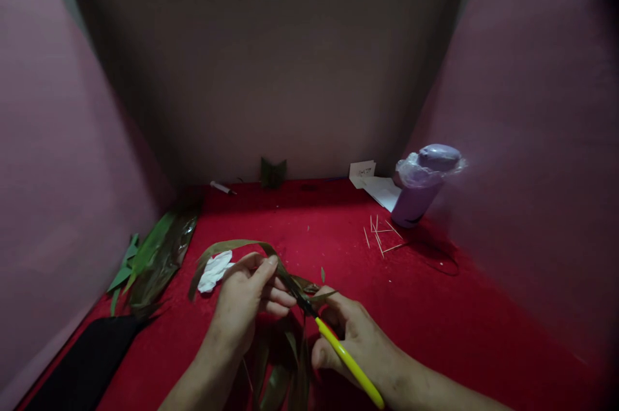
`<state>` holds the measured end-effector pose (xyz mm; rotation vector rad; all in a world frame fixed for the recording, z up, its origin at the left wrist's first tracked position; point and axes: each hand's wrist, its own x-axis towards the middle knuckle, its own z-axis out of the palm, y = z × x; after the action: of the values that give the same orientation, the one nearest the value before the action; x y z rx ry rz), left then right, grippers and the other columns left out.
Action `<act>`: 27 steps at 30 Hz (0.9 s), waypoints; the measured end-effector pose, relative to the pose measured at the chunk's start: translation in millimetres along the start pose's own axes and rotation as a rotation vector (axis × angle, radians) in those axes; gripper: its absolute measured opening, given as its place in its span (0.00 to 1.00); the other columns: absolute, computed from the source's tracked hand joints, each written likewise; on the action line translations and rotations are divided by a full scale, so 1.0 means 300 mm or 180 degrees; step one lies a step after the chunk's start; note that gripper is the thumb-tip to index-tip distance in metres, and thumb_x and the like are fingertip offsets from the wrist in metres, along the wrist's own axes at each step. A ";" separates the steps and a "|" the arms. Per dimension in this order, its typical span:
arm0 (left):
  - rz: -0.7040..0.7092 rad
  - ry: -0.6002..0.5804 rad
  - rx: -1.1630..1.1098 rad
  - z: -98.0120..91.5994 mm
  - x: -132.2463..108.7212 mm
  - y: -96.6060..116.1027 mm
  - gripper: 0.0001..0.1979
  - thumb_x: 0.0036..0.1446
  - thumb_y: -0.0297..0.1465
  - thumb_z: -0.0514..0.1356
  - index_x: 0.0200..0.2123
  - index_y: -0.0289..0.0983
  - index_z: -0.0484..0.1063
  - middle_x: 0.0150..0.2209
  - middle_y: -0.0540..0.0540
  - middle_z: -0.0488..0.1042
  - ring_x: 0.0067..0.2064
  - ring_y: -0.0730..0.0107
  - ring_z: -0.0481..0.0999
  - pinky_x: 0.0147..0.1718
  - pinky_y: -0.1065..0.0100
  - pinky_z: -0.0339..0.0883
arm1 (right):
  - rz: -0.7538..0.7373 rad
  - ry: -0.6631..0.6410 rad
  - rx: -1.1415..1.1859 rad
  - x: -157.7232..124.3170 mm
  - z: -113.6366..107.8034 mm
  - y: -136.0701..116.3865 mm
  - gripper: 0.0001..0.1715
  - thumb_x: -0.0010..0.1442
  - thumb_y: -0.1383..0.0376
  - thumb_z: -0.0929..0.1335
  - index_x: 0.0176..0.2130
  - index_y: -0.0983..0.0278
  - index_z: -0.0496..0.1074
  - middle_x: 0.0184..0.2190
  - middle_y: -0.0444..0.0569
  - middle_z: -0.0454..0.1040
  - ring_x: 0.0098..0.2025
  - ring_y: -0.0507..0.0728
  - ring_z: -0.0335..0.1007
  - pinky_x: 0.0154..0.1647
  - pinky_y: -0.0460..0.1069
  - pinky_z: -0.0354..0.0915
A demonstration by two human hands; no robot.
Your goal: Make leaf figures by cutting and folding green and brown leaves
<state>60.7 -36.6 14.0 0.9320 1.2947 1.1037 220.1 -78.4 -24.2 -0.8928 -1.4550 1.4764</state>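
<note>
Our left hand (251, 295) pinches one leaf strip (227, 248). Our right hand (358, 340) grips one yellow-handled tool (345, 359) just beside it.

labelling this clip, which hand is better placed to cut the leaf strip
Right, most likely. The right hand grips the yellow-handled cutting tool, its dark tip at the leaf strip. The left hand only pinches the strip and holds no tool.

A plain red tabletop (435, 308) carries dull olive-green leaf strips (232, 247), a yellow-handled tool (348, 362), a white crumpled tissue (215, 270), a lilac bottle (418, 195) and brighter green leaves (149, 250).
</note>
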 end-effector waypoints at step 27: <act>0.0598 0.0214 0.0004 -0.031 0.007 0.038 0.14 0.46 0.37 0.63 0.33 0.33 0.69 0.25 0.50 0.72 0.18 0.73 0.71 0.11 0.73 0.63 | 0.0421 -0.0156 0.0773 -0.001 -0.005 0.053 0.22 0.43 0.66 0.76 0.39 0.64 0.68 0.27 0.42 0.72 0.24 0.48 0.66 0.25 0.43 0.61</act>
<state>50.2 -32.4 23.8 1.0413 1.2817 1.2891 220.2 -77.5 -40.3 -0.8198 -1.2372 1.7417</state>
